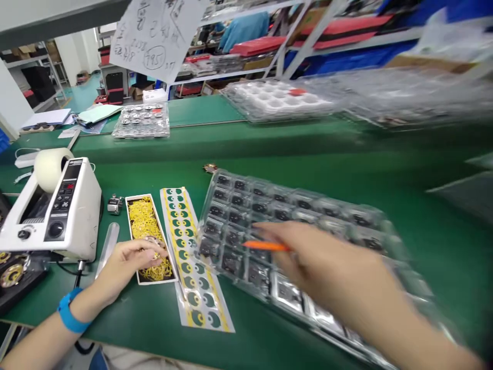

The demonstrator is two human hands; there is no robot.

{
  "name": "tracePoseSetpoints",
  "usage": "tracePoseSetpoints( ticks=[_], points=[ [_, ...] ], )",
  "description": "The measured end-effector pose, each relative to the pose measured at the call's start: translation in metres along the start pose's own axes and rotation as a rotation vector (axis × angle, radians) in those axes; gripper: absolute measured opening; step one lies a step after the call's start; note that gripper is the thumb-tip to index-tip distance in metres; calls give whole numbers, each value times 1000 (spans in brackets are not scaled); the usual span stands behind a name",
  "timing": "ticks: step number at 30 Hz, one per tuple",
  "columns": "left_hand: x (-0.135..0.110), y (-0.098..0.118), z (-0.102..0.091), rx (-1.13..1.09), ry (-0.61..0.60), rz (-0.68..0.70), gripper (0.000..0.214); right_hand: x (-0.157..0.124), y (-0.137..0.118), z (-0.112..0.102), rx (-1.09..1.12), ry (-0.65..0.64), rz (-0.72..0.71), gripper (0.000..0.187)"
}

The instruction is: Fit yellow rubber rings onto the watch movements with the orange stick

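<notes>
Right fingers: curled and pinching an orange stick (265,246), slightly blurred, its tip pointing toward 9 o'clock.
Left fingers: loosely curved, lying on tangled yellow loops (146,218); whether they grip anything I cannot tell.
Right hand (327,270): over a clear blister tray (246,228) of dark square components, the fingers above its left part.
Left hand (127,266): inside a narrow white-edged black tray (151,269) holding the yellow loops.
Left wrist: a blue wristband (70,310).
At 3 o'clock from the left hand: a strip of yellow-and-green round labels (191,259), between the narrow tray and the blister tray, touching the blister tray's edge.
At 10 o'clock from the left hand: a white tape dispenser (54,210) with a tape roll (52,169).
At 12 o'clock from the left hand: a small metal tally counter (114,204).
Beneath everything: a green work mat (269,329).
Beyond, at 12 o'clock: a second bench carrying another clear tray of round metal parts (141,121).
</notes>
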State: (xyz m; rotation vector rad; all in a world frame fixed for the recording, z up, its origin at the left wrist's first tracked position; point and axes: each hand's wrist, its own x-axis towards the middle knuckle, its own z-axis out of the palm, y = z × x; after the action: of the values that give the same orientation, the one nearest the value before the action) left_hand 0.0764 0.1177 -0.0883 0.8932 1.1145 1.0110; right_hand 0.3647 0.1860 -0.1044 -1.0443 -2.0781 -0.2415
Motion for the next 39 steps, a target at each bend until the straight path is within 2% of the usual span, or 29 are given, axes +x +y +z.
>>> tracePoseSetpoints(
  ticks=[1, 2, 4, 6, 9, 15, 22, 24, 25, 27, 28, 30, 32, 35, 39],
  points=[
    [-1, 0, 1, -5, -37, -23, 32, 7, -25, 10, -8, -1, -193, 31],
    [-1, 0, 1, -14, -61, -42, 36, 13, -48, 19, 4, -44, -327, 35],
    [-2, 0, 2, -52, -76, -76, 40, 20, -84, 36, 20, -55, -474, 35],
    [-2, -1, 2, -96, -56, -93, 40, 21, -104, 48, 27, -20, -525, 29],
    [-2, -1, 3, -138, -4, -107, 38, 14, -110, 56, 42, 38, -523, 25],
    [-1, 3, 4, -205, 13, -178, 35, 7, -103, 55, 187, 78, -495, 23],
    [-3, 4, 3, -249, -101, -250, 37, 4, -95, 45, 425, -1, -464, 24],
    [-3, 2, 2, -243, -103, -199, 32, 6, -97, 41, 471, 12, -403, 23],
    [-3, 1, 2, -243, -94, -156, 27, 8, -98, 41, 505, 29, -326, 22],
    [-3, -2, 2, -246, -76, -65, 22, 13, -102, 40, 604, 45, -90, 17],
    [-3, -4, 1, -242, -74, -25, 26, 15, -103, 41, 666, 33, 44, 15],
    [-3, -9, 2, -211, -95, 33, 35, 20, -104, 43, 789, -41, 269, 12],
    [-3, -13, 2, -144, -121, 76, 39, 24, -104, 47, 893, -138, 416, 13],
    [-5, -17, 2, -10, -127, 97, 42, 25, -101, 51, 1000, -242, 543, 13],
    [-7, -19, 0, 169, -110, 109, 46, 24, -99, 51, 1073, -309, 604, 15]
  ],
)
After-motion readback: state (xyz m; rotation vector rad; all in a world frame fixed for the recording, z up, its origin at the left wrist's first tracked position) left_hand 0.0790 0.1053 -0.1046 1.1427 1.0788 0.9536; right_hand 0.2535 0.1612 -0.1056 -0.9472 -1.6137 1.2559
